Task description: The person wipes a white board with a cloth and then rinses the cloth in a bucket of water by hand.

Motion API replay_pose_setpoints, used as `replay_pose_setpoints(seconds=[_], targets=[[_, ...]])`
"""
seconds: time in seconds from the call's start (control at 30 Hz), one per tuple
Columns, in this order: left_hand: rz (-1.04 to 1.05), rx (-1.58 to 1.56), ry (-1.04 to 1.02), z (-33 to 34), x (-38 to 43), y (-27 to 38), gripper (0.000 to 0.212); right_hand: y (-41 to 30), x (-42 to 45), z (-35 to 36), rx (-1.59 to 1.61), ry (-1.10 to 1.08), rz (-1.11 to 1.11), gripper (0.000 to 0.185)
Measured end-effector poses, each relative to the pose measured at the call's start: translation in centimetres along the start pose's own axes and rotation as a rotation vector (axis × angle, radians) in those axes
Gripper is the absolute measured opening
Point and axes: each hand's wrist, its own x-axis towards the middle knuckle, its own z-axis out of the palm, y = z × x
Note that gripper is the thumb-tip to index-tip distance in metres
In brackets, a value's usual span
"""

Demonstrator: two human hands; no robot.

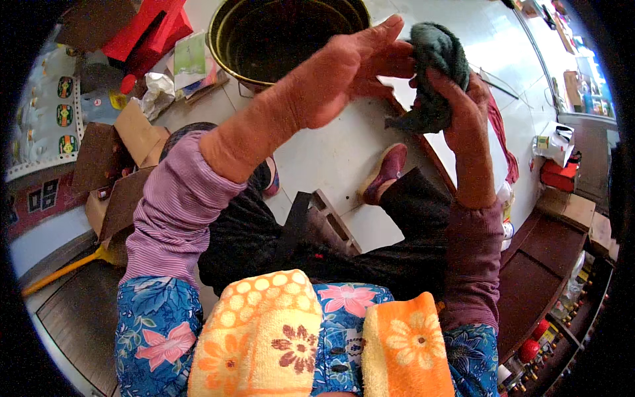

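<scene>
A bunched dark green cloth [439, 74] is gripped in my right hand [464, 101], with one end hanging down towards the left. My left hand [342, 67] is raised beside it, fingers stretched towards the cloth and thumb apart. Whether those fingertips touch the cloth I cannot tell. Beneath my left hand stands a large round metal bucket [214, 39] with a dark interior; its contents are hard to make out. Below the cloth, partly behind my right forearm, is a white panel with a brown edge [436, 164].
Open cardboard boxes [141, 131] and a yellow handle [62, 273] are on the left. Crumpled white paper [158, 92] lies near the bucket. A red cloth [502, 131] hangs beside the panel. Dark brown shelving [531, 268] with bottles stands at right. My shoe [387, 171] rests on pale tiles.
</scene>
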Motion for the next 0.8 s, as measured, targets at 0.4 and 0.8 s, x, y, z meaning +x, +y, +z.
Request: replay_pose_setpoints(seconds=[0.4,0.8], targets=[[0.023,0.111,0.192,-2.0,1.1,-1.0,0.035,13.0,-1.4,-12.4,0.405,0.258,0.474,0.033],[-0.039,0.014,0.252,-0.9,1.1,0.3,0.041,23.5,-3.7,-18.2,-0.625,0.320,0.564,0.046]])
